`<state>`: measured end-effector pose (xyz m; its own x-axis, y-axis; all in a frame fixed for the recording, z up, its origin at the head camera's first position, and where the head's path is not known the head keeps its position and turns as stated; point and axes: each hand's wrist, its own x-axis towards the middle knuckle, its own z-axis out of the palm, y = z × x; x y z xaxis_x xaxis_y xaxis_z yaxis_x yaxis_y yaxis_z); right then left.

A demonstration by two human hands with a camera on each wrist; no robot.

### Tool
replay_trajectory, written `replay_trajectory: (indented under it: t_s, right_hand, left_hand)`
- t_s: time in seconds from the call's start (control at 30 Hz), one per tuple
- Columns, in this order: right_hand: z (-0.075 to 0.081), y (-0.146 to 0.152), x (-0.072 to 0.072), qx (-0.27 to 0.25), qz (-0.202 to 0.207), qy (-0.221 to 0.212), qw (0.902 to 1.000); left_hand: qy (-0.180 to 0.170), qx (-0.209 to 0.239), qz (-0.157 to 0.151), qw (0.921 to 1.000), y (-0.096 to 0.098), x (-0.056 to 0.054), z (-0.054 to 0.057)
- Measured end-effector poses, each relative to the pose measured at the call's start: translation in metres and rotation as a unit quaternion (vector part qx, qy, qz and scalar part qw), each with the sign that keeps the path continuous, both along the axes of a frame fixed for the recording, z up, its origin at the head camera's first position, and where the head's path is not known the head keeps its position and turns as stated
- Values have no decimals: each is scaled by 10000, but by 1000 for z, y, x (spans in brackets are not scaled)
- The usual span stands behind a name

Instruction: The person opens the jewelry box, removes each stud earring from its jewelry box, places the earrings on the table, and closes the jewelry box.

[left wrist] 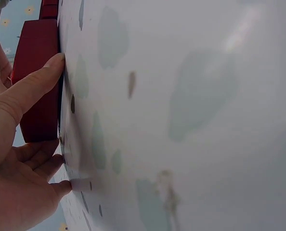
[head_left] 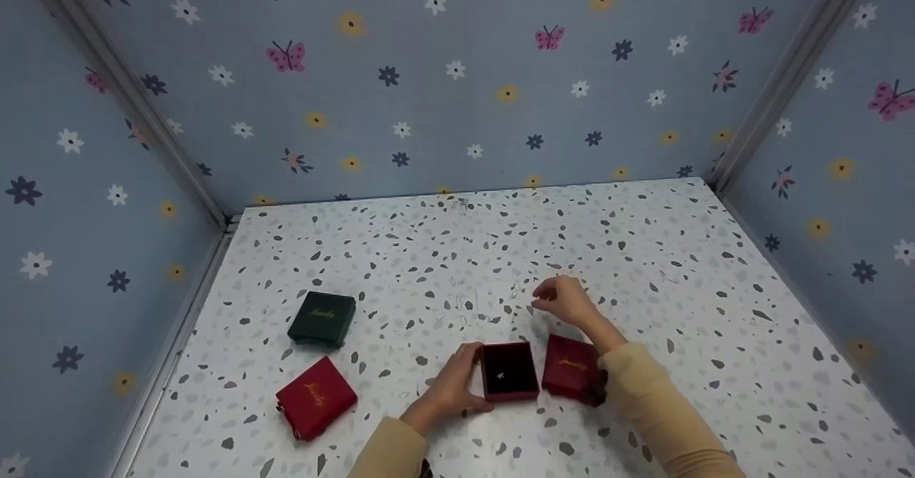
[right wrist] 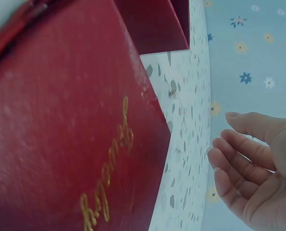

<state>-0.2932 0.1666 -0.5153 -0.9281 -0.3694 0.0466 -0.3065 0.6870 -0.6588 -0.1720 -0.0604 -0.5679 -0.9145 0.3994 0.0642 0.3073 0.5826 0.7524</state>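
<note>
An open red jewelry box (head_left: 511, 396) with a dark lining sits on the table, and a tiny silvery flower-shaped piece (head_left: 500, 376) lies inside it. My left hand (head_left: 454, 384) holds the box at its left side; in the left wrist view the thumb presses its red wall (left wrist: 39, 110) and the fingers bend round the end. To the right, under my right forearm, lies a red lid (head_left: 568, 365) with gold script. Beyond it my right hand (head_left: 567, 301) hovers with loosely bent fingers; the right wrist view shows thumb and fingertips apart, nothing between them.
At the left lie a dark green box (head_left: 322, 319) and another red box (head_left: 317, 398), both with gold script. Thin chains and small jewelry pieces (head_left: 461, 303) are scattered mid-table, left of my right hand. Flower-patterned panels (head_left: 457, 92) stand around the speckled table (head_left: 400, 264).
</note>
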Motion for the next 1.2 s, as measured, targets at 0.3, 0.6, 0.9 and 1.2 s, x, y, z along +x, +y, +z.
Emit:
replay_trajectory:
  t_s: [0.3, 0.6, 0.9, 1.2]
  right_hand:
    - [2, -9, 20, -355, 506, 641, 9960]
    - [-3, -19, 41, -742, 800, 943, 9895]
    - [-12, -25, 60, -1043, 955, 811, 9866]
    - [-24, -29, 77, -1294, 1348, 523, 9810]
  left_hand:
    - [56, -26, -72, 10000, 0, 0, -1]
    - [-107, -17, 6, 9999, 0, 0, 0]
    - [-157, -60, 12, 9999, 0, -1, 0]
    - [45, 78, -75, 9999, -1, 1, 3]
